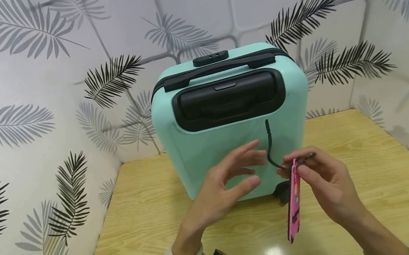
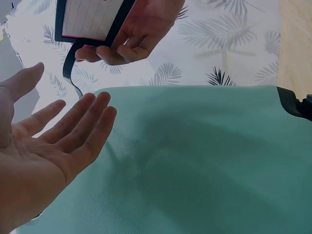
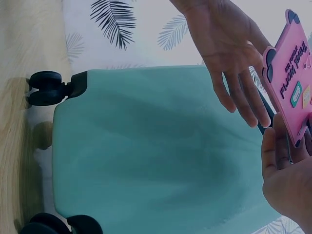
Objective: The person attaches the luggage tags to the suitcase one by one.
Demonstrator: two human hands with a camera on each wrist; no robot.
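Observation:
A pink luggage tag with a black strap is pinched near its top edge by my right hand. In the right wrist view the tag shows printed lettering and small coloured pictures; its other side, in the left wrist view, has a lined white card. The loose strap end rises in front of a mint-green suitcase. My left hand holds nothing, its fingers spread and reaching toward the strap, apart from it in the left wrist view.
The suitcase stands upright on a wood-grain table, its black carry handle and recessed black panel facing up and forward. Black wheels show at its base. Behind it is a leaf-patterned wall.

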